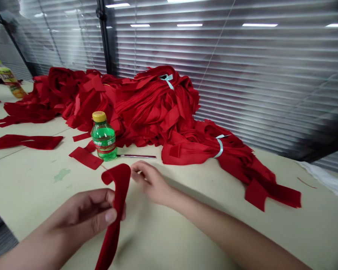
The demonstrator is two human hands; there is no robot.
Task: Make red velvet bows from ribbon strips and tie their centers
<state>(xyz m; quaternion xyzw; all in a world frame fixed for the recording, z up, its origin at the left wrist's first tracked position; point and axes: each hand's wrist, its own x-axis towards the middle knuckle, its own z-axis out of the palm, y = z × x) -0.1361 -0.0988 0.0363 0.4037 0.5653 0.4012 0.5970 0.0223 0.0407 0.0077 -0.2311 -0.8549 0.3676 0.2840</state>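
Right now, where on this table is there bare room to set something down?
Free patches: right of the right hand, below the red cloth heap and beside its loose end; and left of the left hand, below the flat red strips. Crowded around the green bottle and slim tool at the heap's front edge.

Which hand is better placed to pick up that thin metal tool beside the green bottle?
Probably the right hand: it is closer to the tool and not holding the red felt strip, which the left hand is gripping.
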